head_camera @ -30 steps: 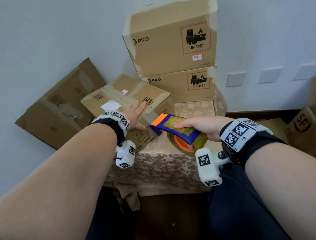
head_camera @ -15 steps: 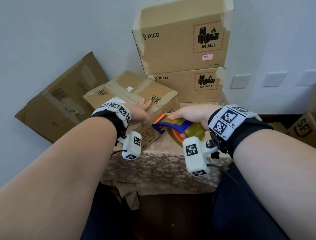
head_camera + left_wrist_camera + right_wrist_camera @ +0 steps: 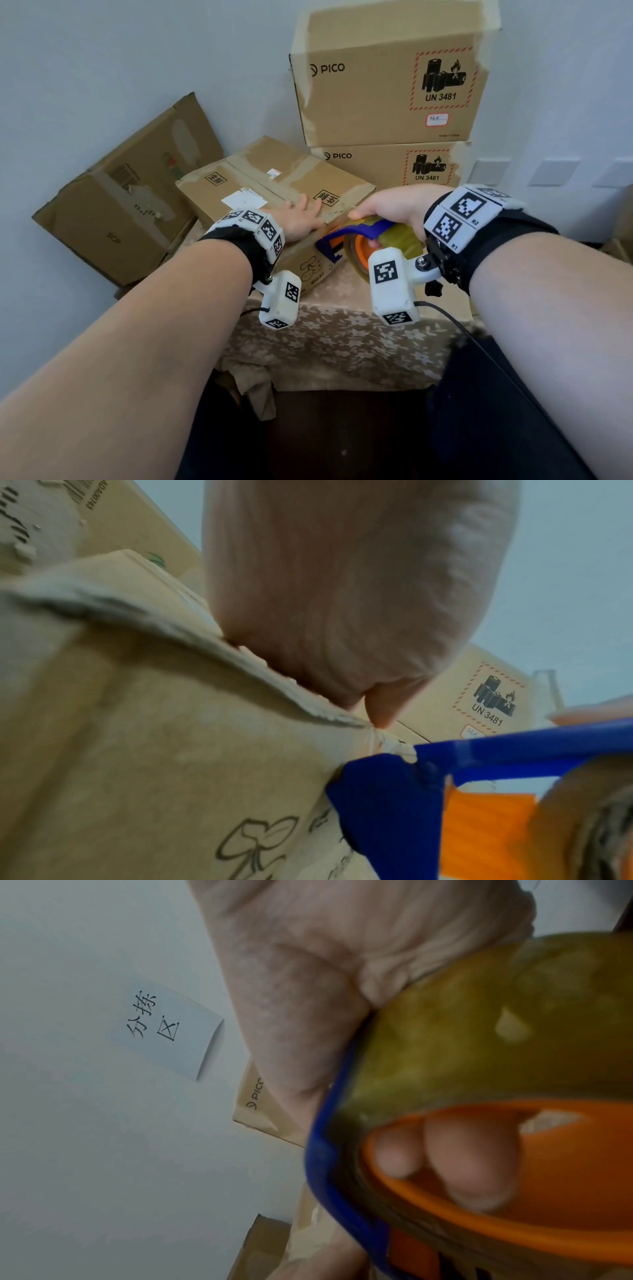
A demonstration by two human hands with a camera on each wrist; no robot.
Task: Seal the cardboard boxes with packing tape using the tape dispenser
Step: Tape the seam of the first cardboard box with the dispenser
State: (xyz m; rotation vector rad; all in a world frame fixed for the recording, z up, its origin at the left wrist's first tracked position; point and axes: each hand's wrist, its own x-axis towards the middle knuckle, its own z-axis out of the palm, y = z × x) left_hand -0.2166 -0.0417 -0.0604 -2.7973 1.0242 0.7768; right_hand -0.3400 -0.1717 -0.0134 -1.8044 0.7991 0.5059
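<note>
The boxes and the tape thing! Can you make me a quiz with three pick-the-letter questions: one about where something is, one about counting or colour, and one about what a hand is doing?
1. Where does the left hand rest?
A. On top of the tilted box in front
B. On the floral tablecloth
C. On the wall

2. How many boxes show the PICO name?
A. One
B. Two
C. Four

3. What is the right hand doing?
A. Hanging open, holding nothing
B. Gripping the tape dispenser
C. Holding a pair of scissors

Answers:
1. A, since the head view shows the fingers lying flat on that box's top near its edge.
2. B, since the upper PICO box sits stacked on the lower PICO box.
3. B, since the right wrist view shows fingers curled through the orange core while the blue nose meets the box edge.
</note>
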